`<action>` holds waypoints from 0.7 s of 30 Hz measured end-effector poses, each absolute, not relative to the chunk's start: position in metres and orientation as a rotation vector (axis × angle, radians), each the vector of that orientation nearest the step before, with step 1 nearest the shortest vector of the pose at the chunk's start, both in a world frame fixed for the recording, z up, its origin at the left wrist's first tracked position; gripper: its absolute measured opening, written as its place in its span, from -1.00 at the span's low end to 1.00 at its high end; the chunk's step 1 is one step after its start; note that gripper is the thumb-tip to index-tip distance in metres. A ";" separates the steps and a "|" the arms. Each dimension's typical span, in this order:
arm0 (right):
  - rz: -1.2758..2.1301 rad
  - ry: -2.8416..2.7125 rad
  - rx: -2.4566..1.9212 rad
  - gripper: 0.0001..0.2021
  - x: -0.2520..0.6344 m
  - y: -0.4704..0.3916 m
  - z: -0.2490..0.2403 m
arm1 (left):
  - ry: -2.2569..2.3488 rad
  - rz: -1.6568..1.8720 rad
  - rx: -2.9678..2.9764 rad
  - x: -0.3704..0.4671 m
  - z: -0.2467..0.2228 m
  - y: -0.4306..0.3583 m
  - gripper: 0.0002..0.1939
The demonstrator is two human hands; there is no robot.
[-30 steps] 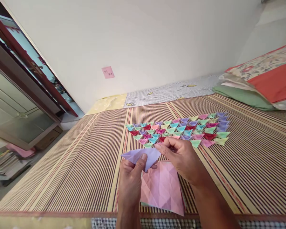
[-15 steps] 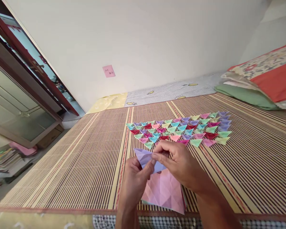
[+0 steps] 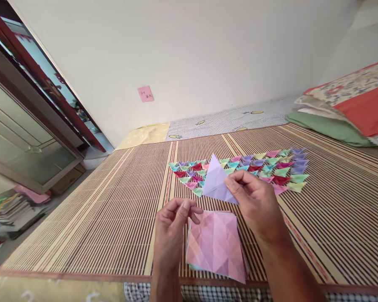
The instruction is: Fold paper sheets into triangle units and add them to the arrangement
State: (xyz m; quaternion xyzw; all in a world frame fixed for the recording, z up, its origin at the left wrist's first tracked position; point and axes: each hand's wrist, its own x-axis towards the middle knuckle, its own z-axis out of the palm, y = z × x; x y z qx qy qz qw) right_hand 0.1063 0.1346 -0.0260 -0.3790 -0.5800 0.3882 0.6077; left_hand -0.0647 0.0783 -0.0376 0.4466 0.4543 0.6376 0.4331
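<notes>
A lavender sheet of origami paper (image 3: 216, 180), folded into a triangle, is pinched at its lower right side between the thumb and fingers of my right hand (image 3: 255, 201). Its tip points up, covering part of the rows of small folded paper boats (image 3: 282, 172) in many colours behind it. Just left of a stack of creased square papers (image 3: 216, 247), my left hand (image 3: 173, 222) is loosely curled with nothing visible in it. Its fingertips reach over the stack's upper left corner. The top sheet of the stack is pink.
Everything lies on a striped bamboo mat (image 3: 113, 218) over a bed. Folded bedding (image 3: 343, 121) is piled at the far right. A pink note (image 3: 145, 94) is stuck to the white wall. At the left are a door (image 3: 28, 121) and a stack of books (image 3: 12, 214).
My left hand has let go of the lavender paper and moved slightly down. My right hand has raised and turned the paper, now a triangle pointing up, uncovering the pink stack.
</notes>
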 end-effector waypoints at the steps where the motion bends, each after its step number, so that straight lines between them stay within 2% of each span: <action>1: 0.911 -1.354 -0.866 -0.77 0.106 0.134 -0.025 | 1.126 1.594 1.104 -0.066 -0.038 0.079 -0.76; 4: 0.979 -1.473 -0.811 -0.77 0.100 0.129 -0.022 | 1.112 1.570 1.113 -0.062 -0.037 0.079 -0.72; 7: 1.017 -1.576 -0.774 -0.77 0.092 0.123 -0.019 | 1.110 1.582 1.078 -0.052 -0.037 0.079 -0.80; 11: 1.105 -1.620 -0.757 -0.79 0.087 0.122 -0.018 | 1.101 1.662 1.005 -0.048 -0.040 0.080 -0.79; 21: 1.161 -1.731 -0.854 -0.67 0.088 0.123 -0.020 | 1.104 1.797 0.898 -0.056 -0.047 0.081 -0.81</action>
